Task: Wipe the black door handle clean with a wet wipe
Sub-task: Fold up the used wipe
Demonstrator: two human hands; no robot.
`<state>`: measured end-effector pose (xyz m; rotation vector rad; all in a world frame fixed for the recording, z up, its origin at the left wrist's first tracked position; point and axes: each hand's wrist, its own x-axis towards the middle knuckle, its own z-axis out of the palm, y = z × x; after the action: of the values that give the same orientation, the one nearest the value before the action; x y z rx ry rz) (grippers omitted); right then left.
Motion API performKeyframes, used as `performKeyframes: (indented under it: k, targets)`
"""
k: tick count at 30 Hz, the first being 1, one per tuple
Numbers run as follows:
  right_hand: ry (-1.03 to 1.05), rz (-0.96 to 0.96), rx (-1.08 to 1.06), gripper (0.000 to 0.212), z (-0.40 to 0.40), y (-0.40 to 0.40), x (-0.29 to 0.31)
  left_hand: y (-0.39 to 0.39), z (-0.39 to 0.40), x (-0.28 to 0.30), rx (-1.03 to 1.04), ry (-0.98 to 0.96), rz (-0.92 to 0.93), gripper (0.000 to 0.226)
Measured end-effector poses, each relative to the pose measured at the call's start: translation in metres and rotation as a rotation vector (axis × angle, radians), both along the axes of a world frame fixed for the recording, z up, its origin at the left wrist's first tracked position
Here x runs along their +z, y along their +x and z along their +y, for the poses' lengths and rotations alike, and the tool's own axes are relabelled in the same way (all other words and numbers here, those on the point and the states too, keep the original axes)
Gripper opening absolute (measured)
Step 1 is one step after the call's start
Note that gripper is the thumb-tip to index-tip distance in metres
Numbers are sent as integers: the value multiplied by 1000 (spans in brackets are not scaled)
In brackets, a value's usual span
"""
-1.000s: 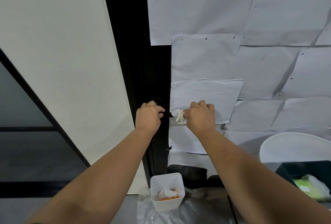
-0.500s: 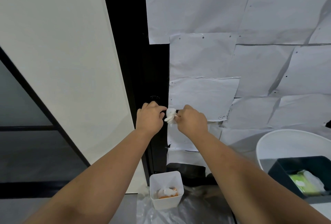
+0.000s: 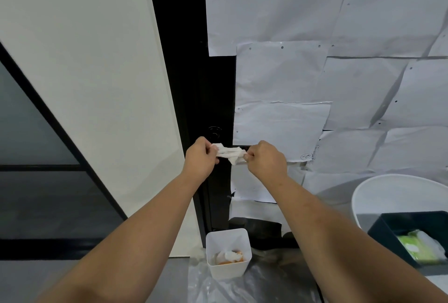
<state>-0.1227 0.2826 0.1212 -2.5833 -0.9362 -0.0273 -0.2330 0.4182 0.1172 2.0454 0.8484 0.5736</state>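
Observation:
A white wet wipe (image 3: 229, 152) is stretched sideways between my two hands in front of the black door handle (image 3: 243, 148). My left hand (image 3: 200, 160) pinches the wipe's left end. My right hand (image 3: 266, 159) pinches its right end. Only a short dark piece of the handle shows above the wipe, the remainder being hidden behind the wipe and my hands. A round black lock (image 3: 214, 132) sits just above on the black door frame (image 3: 191, 84).
White paper sheets (image 3: 315, 79) cover the door to the right. On the floor below stands a white bin (image 3: 228, 251) holding used wipes. At the right is a white round tabletop (image 3: 397, 196) and a dark tray with a green wipes pack (image 3: 419, 247).
Earlier my right hand held the bunched wipe alone while my left gripped the handle's base. Now both hands pinch the wipe, spread out between them.

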Motion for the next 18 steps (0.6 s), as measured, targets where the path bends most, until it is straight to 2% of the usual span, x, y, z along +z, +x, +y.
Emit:
performKeyframes:
  k: [2,7,9,12,18]
  targets:
    - [27,45,-26,21,-4,4,-5,-4,3,-5,3,-40,-28,1]
    - [181,92,-106,14,1,11,-4,0,5,-9,-23,74,-78,28]
    - [241,101,-110,13,3,15,0,5,5,-8,6,112,-70,30]
    - [273,101,-69,19,4,18,3,9,5,-7,8,159,-70,21]
    - [298,104,90,38,8,11,-10,13,2,-11,-42,204,-45,30]
